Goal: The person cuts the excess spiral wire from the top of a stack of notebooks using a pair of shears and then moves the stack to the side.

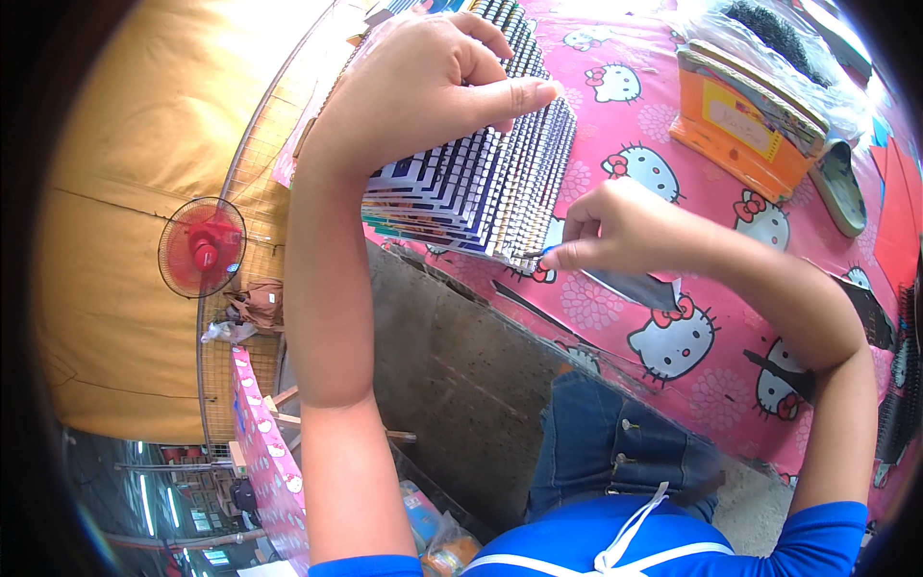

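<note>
My left hand [423,82] rests on top of a fanned stack of spiral-bound notebooks [481,183], its thumb stretched across the row of wire bindings. My right hand [615,231] is closed in a pinch at the stack's lower corner, where a thin wire end sticks out between the fingertips. A dark flat sheet [635,288] lies under that hand. The stack sits on a table covered with a pink cartoon-cat cloth [711,337].
An orange box [740,130] with flat packets stands at the back right, beside a clear plastic bag [769,38] and a dark oval object [841,188]. A red fan [202,247] hangs on a wire fence at left. Concrete floor lies below the table edge.
</note>
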